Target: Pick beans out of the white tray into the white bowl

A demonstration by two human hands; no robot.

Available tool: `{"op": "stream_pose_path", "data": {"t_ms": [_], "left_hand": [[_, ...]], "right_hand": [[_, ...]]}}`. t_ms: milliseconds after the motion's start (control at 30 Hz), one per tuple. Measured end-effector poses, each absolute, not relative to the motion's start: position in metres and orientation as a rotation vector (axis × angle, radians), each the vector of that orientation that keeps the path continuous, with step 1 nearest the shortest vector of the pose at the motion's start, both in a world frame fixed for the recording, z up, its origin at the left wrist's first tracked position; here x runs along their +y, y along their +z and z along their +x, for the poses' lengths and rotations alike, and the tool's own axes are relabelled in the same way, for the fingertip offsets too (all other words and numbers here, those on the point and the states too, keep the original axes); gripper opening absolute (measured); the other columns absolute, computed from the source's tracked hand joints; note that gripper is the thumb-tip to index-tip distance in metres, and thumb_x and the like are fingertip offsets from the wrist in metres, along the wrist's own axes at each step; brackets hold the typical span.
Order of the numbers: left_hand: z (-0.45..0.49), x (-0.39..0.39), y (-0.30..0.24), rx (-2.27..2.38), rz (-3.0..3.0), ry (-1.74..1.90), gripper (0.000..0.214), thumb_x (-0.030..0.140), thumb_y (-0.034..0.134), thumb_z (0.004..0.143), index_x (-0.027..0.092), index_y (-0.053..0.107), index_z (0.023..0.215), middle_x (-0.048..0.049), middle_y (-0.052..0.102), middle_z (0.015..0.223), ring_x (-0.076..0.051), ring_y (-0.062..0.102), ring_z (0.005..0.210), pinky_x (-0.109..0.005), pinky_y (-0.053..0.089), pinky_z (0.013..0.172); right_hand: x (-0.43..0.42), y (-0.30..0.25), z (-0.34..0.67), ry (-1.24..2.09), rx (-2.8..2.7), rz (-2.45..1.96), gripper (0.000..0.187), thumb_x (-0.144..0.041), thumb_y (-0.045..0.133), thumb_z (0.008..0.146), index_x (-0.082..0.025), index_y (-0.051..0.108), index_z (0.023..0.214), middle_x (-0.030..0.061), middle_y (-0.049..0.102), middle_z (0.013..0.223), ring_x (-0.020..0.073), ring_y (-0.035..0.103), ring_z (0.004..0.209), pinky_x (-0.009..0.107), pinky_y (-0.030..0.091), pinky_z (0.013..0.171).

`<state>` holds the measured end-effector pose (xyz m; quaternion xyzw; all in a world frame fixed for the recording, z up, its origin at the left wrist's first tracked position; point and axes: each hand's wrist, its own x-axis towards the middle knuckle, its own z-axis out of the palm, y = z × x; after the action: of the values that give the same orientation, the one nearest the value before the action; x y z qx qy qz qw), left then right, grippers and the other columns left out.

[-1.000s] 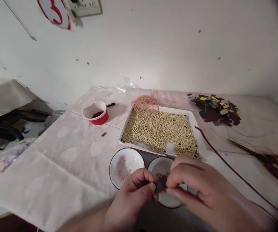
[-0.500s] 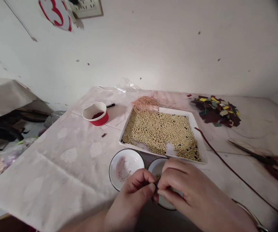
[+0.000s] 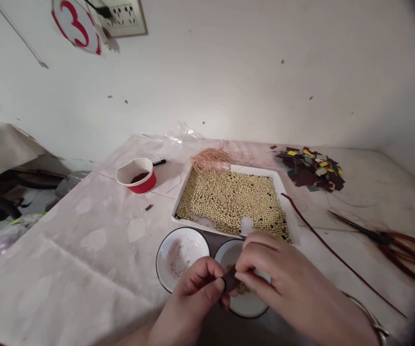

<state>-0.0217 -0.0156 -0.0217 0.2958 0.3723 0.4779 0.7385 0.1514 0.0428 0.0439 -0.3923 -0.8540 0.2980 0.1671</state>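
Between my two hands is a small dark brown strip (image 3: 230,282), like fabric or thin leather. My left hand (image 3: 200,293) pinches one end of it between thumb and finger. At its other end my right hand (image 3: 268,269) pinches with closed fingers. Both hands are over a white bowl (image 3: 245,305) with a dark rim, which holds some small tan bits and is partly covered by my right hand. To its left stands a second white bowl (image 3: 198,245) with reddish residue inside. Behind the bowls lies a white tray (image 3: 294,223) of pale round beads or seeds (image 3: 229,199), dotted with dark ones.
A red paper cup (image 3: 145,185) with dark red contents stands left, beside a black pen (image 3: 159,162). Pinkish thread (image 3: 210,159) lies over the tray's back edge. On the right are coloured scraps (image 3: 308,168), a dark red cord (image 3: 330,250) and scissors (image 3: 391,240).
My hands have drawn slightly apart, and more of the dark brown strip shows between them. The whole view has shifted a little; the things on the table keep their places.
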Motion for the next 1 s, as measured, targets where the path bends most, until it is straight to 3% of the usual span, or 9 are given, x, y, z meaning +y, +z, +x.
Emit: {"op": "stream_pose_path", "data": {"t_ms": [267, 500, 833, 1000], "left_hand": [[-0.021, -0.017, -0.021, 0.858, 0.607, 1.041, 0.023, 0.036, 0.07, 0.076, 0.015, 0.06, 0.074, -0.0013, 0.061, 0.068, -0.012, 0.051, 0.063, -0.025, 0.038, 0.064], [-0.019, -0.018, -0.025, 0.854, 0.621, 1.068, 0.024, 0.037, 0.069, 0.076, 0.015, 0.06, 0.074, -0.0016, 0.06, 0.066, -0.012, 0.05, 0.062, -0.026, 0.037, 0.063], [-0.02, -0.017, -0.024, 0.85, 0.622, 1.056, 0.025, 0.037, 0.069, 0.075, 0.015, 0.06, 0.074, -0.0014, 0.059, 0.066, -0.012, 0.05, 0.061, -0.026, 0.038, 0.063], [-0.018, -0.016, -0.02, 0.881, 0.612, 1.064, 0.023, 0.036, 0.069, 0.075, 0.015, 0.06, 0.073, -0.0009, 0.059, 0.065, -0.012, 0.05, 0.061, -0.026, 0.038, 0.063]], "right_hand": [[0.064, 0.037, 0.169, 0.861, -2.536, -1.217, 0.017, -0.004, 0.058, 0.08, -0.02, 0.06, 0.079, -0.0004, 0.061, 0.081, 0.0159, 0.058, 0.077, 0.027, 0.043, 0.067], [0.104, -0.002, 0.2, 0.505, -2.396, -1.549, 0.014, -0.015, 0.05, 0.085, -0.02, 0.063, 0.083, 0.0053, 0.066, 0.083, 0.0214, 0.061, 0.075, 0.033, 0.044, 0.068], [0.116, -0.037, 0.2, 0.596, -2.396, -1.564, 0.017, -0.013, 0.057, 0.077, -0.018, 0.065, 0.091, 0.0068, 0.069, 0.085, 0.022, 0.064, 0.079, 0.03, 0.047, 0.068], [0.119, -0.038, 0.199, 0.627, -2.41, -1.521, 0.01, -0.013, 0.056, 0.077, -0.019, 0.063, 0.075, 0.0046, 0.067, 0.078, 0.02, 0.061, 0.073, 0.028, 0.044, 0.064]]}}
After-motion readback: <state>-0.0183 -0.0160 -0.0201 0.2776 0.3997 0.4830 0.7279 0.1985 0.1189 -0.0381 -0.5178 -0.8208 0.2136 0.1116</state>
